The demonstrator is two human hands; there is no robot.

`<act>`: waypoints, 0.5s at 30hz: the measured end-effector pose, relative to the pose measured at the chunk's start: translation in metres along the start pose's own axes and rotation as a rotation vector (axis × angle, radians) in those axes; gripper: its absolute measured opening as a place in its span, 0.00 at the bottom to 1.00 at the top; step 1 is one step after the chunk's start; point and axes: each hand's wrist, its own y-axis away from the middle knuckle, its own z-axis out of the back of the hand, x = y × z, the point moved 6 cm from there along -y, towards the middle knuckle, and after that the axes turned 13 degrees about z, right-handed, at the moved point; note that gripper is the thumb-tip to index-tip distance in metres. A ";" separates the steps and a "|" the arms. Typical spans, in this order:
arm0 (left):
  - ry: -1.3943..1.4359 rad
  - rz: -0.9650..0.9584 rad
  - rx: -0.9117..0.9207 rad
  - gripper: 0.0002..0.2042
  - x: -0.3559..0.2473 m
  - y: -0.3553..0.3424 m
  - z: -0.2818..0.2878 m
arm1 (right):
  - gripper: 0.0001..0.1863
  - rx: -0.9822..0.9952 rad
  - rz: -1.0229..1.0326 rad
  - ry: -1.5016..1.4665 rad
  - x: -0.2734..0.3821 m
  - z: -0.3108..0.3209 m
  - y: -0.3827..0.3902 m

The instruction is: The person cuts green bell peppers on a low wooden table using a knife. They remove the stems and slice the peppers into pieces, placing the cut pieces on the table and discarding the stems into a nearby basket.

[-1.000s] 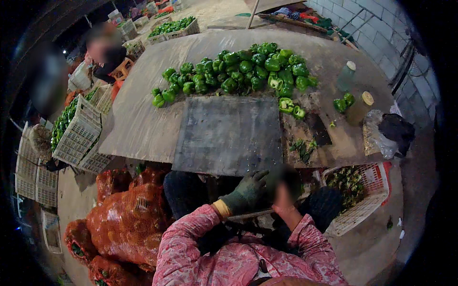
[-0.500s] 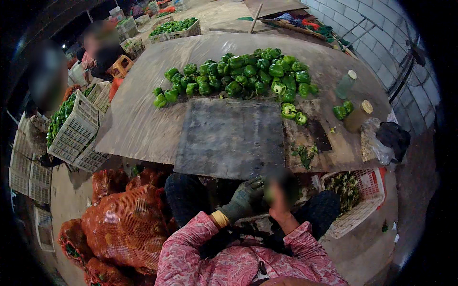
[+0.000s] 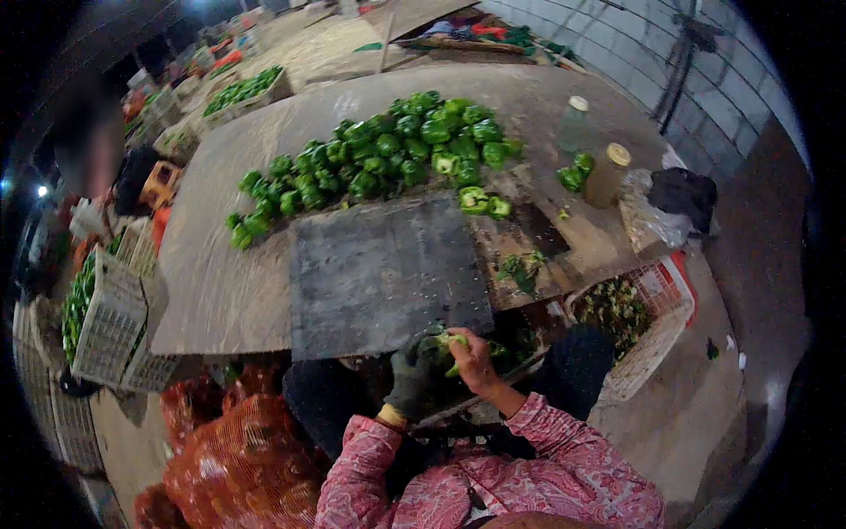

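Over my lap, just off the front edge of the table, my two hands meet on a green bell pepper (image 3: 455, 343). My left hand (image 3: 411, 377), in a grey-green glove with a yellow cuff, is curled around its left side. My bare right hand (image 3: 476, 364) grips the pale green part with thumb and fingers. Whether the pepper is whole or split is hard to see, since fingers cover much of it. A long pile of green bell peppers (image 3: 368, 152) lies on the table behind a dark board (image 3: 388, 273). Cut pepper halves (image 3: 476, 202) sit by the board's far right corner.
Two capped jars (image 3: 608, 176) stand at the table's right, beside a plastic bag (image 3: 648, 212). Green scraps (image 3: 522, 270) lie right of the board. A crate of trimmings (image 3: 648, 353) is on the floor to my right; red mesh sacks (image 3: 247, 463) crowd my left.
My view has turned, so the table and peppers appear shifted left. My hands stay together over my lap; the pepper between them shows now, where it was blurred before.
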 end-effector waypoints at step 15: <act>-0.827 -0.161 0.341 0.26 0.013 -0.016 -0.024 | 0.29 0.225 0.470 0.436 -0.102 0.011 0.007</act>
